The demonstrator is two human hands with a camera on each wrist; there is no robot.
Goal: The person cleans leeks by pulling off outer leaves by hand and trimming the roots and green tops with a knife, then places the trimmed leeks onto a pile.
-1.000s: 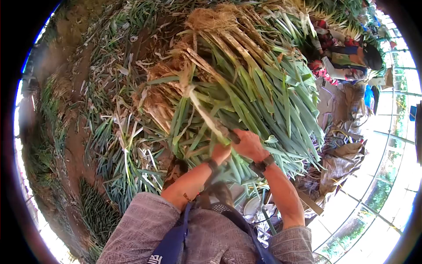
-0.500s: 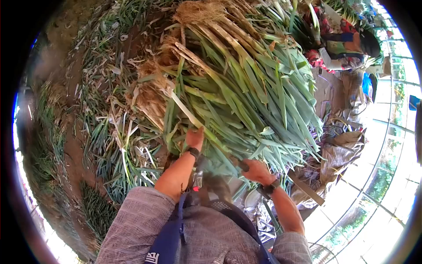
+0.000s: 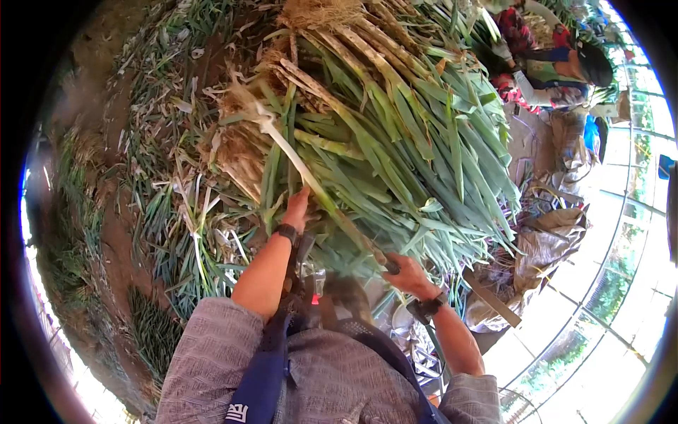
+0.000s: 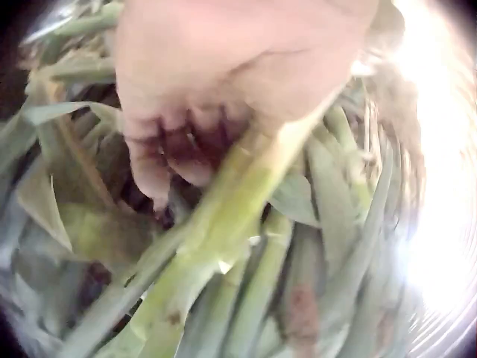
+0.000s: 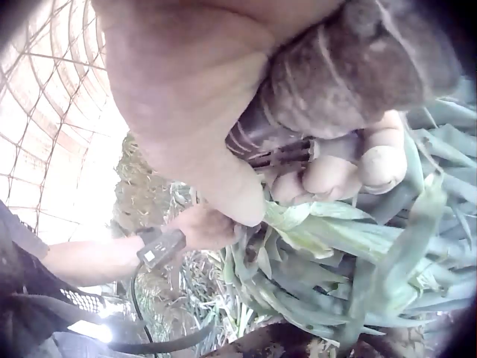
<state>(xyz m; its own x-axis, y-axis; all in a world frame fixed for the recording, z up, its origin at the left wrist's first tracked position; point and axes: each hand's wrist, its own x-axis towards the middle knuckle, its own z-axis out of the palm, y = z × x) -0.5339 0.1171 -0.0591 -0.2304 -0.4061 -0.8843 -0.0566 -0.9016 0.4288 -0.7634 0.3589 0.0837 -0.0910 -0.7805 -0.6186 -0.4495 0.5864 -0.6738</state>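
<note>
In the head view my left hand point(image 3: 297, 210) grips a leek point(image 3: 288, 150), whose white shank and roots point up and left. The left wrist view shows the thumb side against its pale green stalk point(image 4: 223, 216), with the fingers curled beside it. Lower and to the right, my right hand point(image 3: 412, 277) is wrapped round the dark handle point(image 3: 390, 266) of a tool. Close up in the right wrist view, that handle is thick, brownish and bound with wrapping; the tool's working end is not clear. Under the held leek lies a large pile of leeks point(image 3: 402, 120), roots at the far side.
Loose leaves and trimmings point(image 3: 169, 148) cover the brown ground at left. Another person point(image 3: 558, 74) is bent over at upper right. Crumpled brown sacking point(image 3: 554, 244) and a flat bar point(image 3: 493, 300) lie right of the pile, near a bright netted wall point(image 3: 607, 283).
Both hands were close together a second ago and have drawn apart. My left hand has gone left and slightly up with the leek; my right hand has shifted down with the handle.
</note>
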